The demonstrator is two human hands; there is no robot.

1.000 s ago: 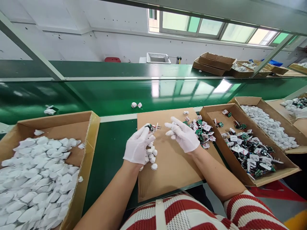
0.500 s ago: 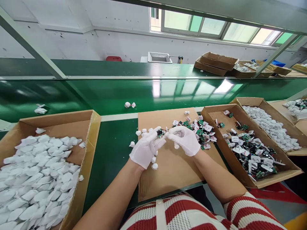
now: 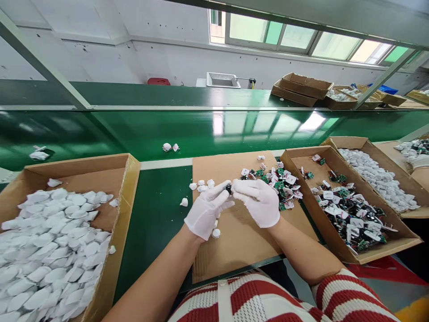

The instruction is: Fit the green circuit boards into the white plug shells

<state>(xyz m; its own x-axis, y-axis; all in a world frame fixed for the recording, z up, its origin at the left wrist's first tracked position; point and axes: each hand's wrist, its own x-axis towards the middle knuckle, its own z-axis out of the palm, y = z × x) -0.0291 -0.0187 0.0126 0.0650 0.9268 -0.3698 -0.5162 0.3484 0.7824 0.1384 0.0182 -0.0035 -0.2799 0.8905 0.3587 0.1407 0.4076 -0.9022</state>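
Note:
My left hand [image 3: 205, 214], in a white glove, pinches a small dark component [image 3: 229, 188] over the cardboard sheet [image 3: 241, 255]. Gloved too, my right hand [image 3: 259, 201] meets it from the right, its fingertips closed against the same component. Whether the right fingers hold another small piece is hidden. Small white caps [image 3: 216, 233] lie around my left hand. A pile of green circuit boards with white plates and wires [image 3: 284, 183] sits just beyond my right hand.
An open box of white pieces [image 3: 60, 241] stands at left. At right are a box of wired boards [image 3: 355, 219] and a box of white parts [image 3: 382, 179]. The green belt [image 3: 140, 134] behind carries small parts. Another person's gloved hand [image 3: 418, 161] shows at far right.
Both hands have drawn together around the dark component, and the white part between them no longer shows. Small parts on the green belt have shifted left.

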